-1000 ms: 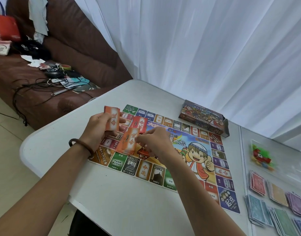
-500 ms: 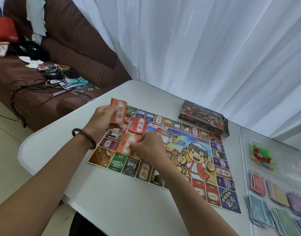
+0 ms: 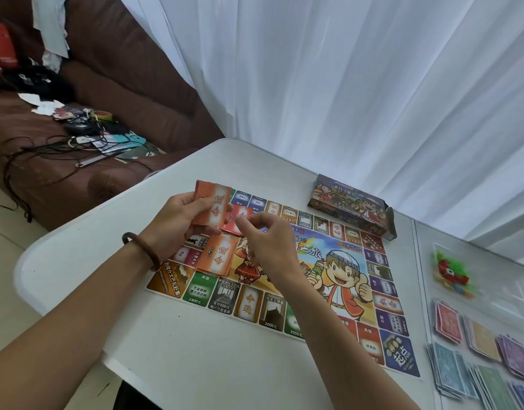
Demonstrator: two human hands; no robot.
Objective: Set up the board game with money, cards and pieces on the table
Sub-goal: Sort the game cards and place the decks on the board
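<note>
Here we see the left hand (image 3: 177, 224) wrapped tight round a stack of orange paper cards (image 3: 213, 207), above the far-left corner of the colourful printed game board (image 3: 343, 276) lying flat on the white desk (image 3: 210, 365). The right hand (image 3: 269, 247) hangs just beside, its fingers (image 3: 256, 224) curled at a small red card pile (image 3: 232, 220) on the board; we cannot tell whether they pinch a card.

A home: brown sofa (image 3: 112, 93), white curtains (image 3: 343, 84).
</note>
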